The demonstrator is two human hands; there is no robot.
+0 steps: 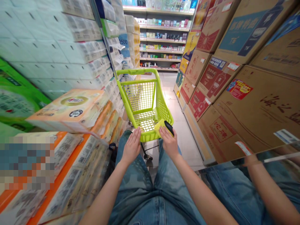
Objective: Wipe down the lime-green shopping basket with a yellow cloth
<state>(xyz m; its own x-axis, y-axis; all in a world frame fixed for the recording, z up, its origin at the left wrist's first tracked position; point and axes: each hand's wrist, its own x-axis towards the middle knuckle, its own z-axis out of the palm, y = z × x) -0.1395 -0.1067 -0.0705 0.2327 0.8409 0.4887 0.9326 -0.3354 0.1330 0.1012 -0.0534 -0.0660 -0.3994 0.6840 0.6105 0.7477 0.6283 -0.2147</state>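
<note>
A lime-green shopping cart point(150, 136) with a grid basket stands right in front of my legs. My left hand point(133, 144) rests against the left corner of its near rim, with the fingers straight and lying flat, holding nothing. At the rim's right side, my right hand point(168, 140) is closed on a yellow object with a black oval part point(168, 127); its exact kind I cannot make out. Apart from what my hands cover, the basket's grid floor shows through.
Stacked tissue packs point(67, 106) crowd the left side. Cardboard cartons point(243, 100) rise along the right, above a reflective panel point(234, 187) that mirrors my jeans and arm. Shelves of small boxed goods point(161, 40) close off the far end of the tiled aisle point(181, 125).
</note>
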